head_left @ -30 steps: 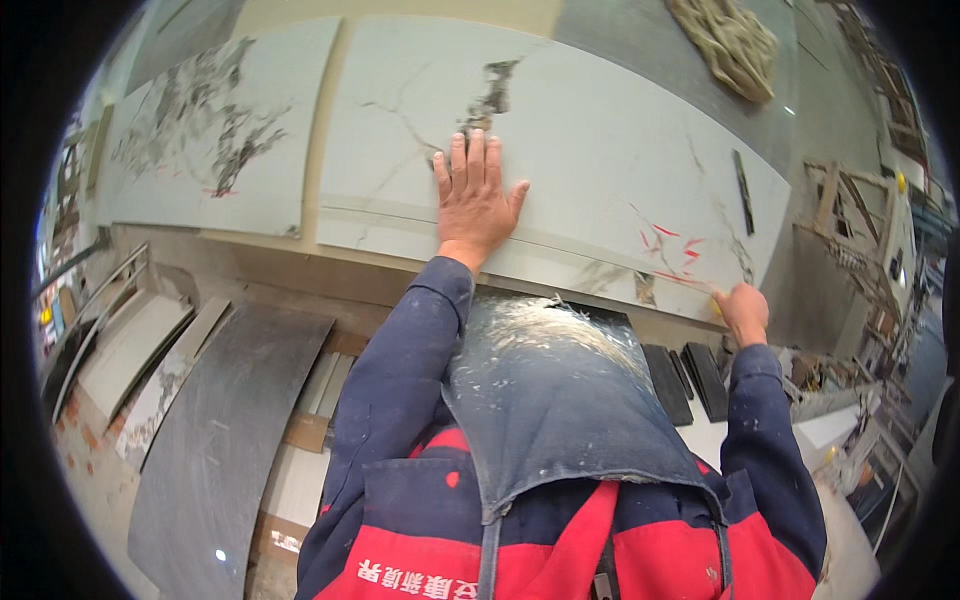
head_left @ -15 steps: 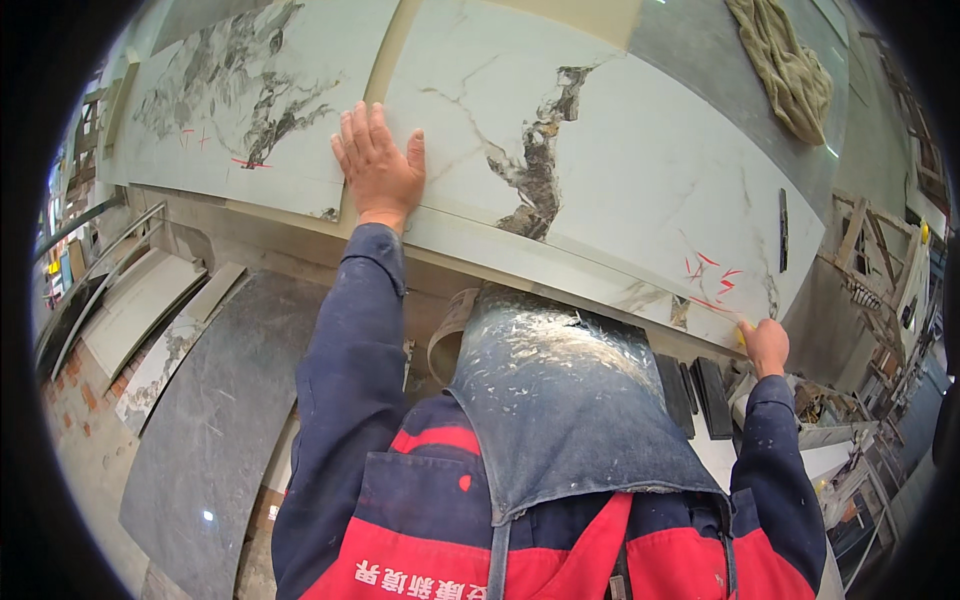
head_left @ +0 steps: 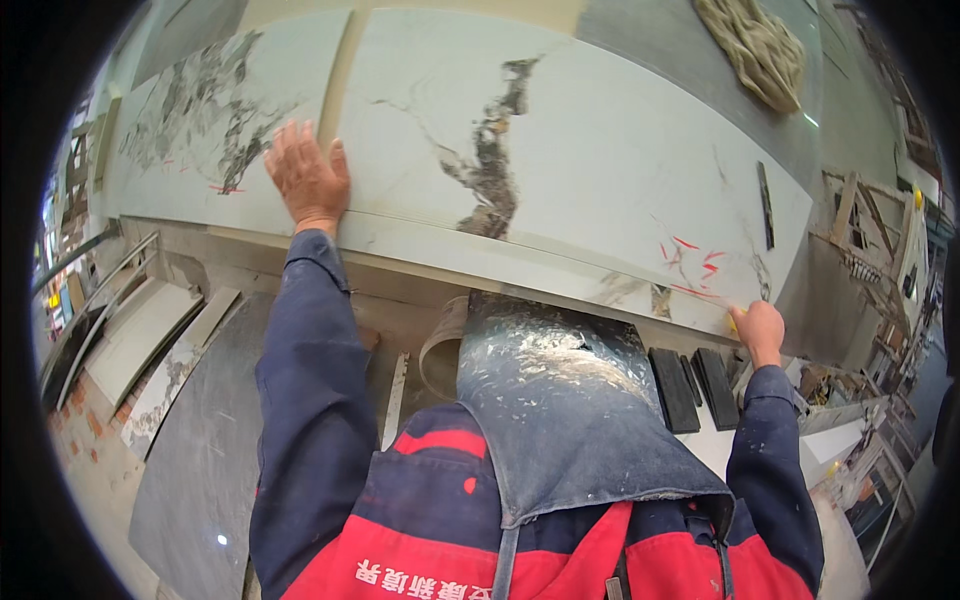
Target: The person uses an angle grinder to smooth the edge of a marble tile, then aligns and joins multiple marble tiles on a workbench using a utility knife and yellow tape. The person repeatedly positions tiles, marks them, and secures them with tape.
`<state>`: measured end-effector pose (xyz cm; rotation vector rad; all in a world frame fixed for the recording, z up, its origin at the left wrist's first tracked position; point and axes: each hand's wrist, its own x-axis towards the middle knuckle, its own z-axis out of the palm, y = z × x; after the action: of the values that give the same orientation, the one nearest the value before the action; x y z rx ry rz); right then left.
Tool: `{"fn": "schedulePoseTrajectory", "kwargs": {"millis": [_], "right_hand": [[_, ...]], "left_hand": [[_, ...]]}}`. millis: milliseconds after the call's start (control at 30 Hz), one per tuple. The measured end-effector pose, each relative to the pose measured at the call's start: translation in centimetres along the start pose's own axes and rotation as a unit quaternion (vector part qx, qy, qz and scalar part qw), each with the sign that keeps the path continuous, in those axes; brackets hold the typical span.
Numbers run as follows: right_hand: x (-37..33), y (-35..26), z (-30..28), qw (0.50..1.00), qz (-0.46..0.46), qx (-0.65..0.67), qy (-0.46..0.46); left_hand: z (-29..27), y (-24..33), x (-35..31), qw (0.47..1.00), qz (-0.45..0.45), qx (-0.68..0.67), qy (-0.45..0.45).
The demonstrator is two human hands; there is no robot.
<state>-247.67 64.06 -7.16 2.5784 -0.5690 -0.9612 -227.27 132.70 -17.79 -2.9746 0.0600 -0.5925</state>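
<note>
My left hand [head_left: 308, 178] lies flat with its fingers apart, across the end of a white marble-look slab [head_left: 620, 130] and the edge of a second veined slab [head_left: 285, 75] to its left. A dark brown vein runs over the nearer slab, and a thin line parallels its front edge. At that slab's near right corner, my right hand [head_left: 762, 332] is closed, with a bit of yellow [head_left: 737, 314] showing by the fingertips; what it grips is mostly hidden. Red marks [head_left: 697, 262] are drawn close by.
A dark narrow strip [head_left: 766, 206] lies on the slab's right end. A crumpled tan cloth [head_left: 755, 50] rests behind. Below the front edge are a round bucket-like container [head_left: 440, 360], black blocks [head_left: 675, 390] and a large grey slab [head_left: 205, 440] on the left.
My left hand has slid left along the slab's front edge, over the gap between the slabs. My right hand stays at the corner. The whole view has shifted slightly.
</note>
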Motion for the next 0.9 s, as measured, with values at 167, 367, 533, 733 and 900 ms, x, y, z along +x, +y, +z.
{"fn": "schedulePoseTrajectory", "kwargs": {"millis": [167, 367, 533, 733, 900], "right_hand": [[0.8, 1.3, 0.9, 0.999, -0.034, 0.009, -0.016], [0.9, 4.9, 0.4, 0.980, -0.165, 0.099, -0.043], [1.7, 7.6, -0.6, 0.924, -0.287, 0.249, -0.054], [1.9, 11.1, 1.7, 0.869, -0.337, 0.356, -0.062], [2.3, 12.5, 2.0, 0.843, -0.345, 0.405, -0.075]], "left_hand": [[-1.5, 10.4, -3.1, 0.998, 0.021, -0.049, 0.035], [-6.9, 32.2, -7.2, 0.985, 0.085, -0.143, -0.052], [-9.8, 44.8, -10.6, 0.978, 0.070, -0.180, -0.075], [-12.2, 53.8, -13.3, 0.973, 0.082, -0.192, -0.095], [-12.8, 54.4, -12.6, 0.972, 0.078, -0.191, -0.115]]}}
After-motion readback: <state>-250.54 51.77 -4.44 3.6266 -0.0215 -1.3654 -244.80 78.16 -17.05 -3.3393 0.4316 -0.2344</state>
